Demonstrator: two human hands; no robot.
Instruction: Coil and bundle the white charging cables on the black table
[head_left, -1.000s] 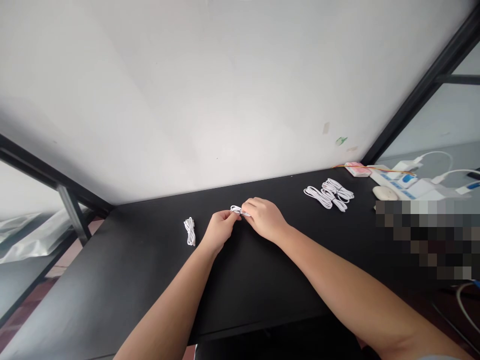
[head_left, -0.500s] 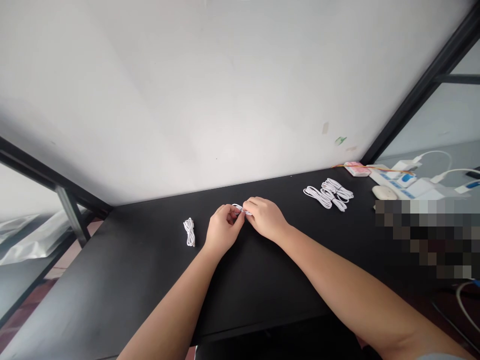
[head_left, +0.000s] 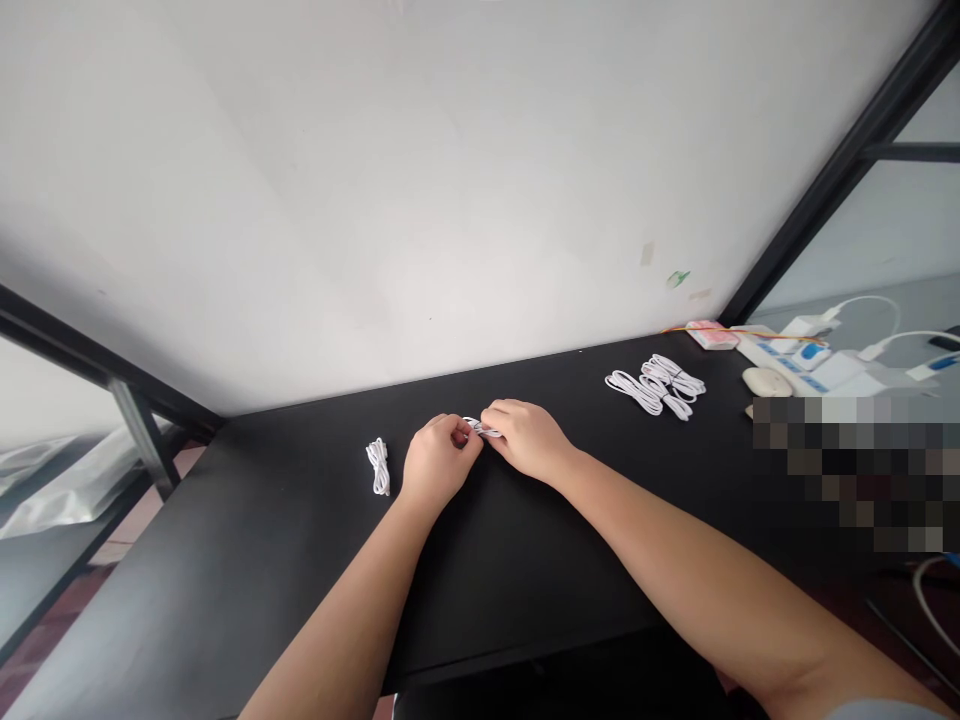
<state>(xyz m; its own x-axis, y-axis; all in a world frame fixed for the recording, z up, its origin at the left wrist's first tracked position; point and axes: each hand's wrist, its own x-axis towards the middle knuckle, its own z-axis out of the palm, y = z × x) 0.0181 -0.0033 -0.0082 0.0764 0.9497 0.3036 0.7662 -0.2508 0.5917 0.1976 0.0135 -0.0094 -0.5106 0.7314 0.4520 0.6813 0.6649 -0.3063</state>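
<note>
A white coiled cable [head_left: 481, 427] lies low over the black tabletop between my two hands, mostly covered by fingers. My left hand [head_left: 439, 452] pinches its left end between thumb and fingers. Curled over the right end, my right hand [head_left: 525, 437] grips the coil from above. To the left of my left hand rests a bundled white cable [head_left: 379, 466], folded into a narrow loop. Farther right, several white loops form a cable pile [head_left: 658, 386] on the table.
At the back right stand a white power strip [head_left: 780, 362] with plugs, a pink-and-white box [head_left: 711, 335] and a cream rounded case [head_left: 766, 382]. The white wall [head_left: 420, 200] rises behind the black table [head_left: 300, 560]. Black frame posts flank both sides.
My left hand has shifted slightly left, away from the right hand, so more of the coiled cable shows between them. The other cables stay where they were.
</note>
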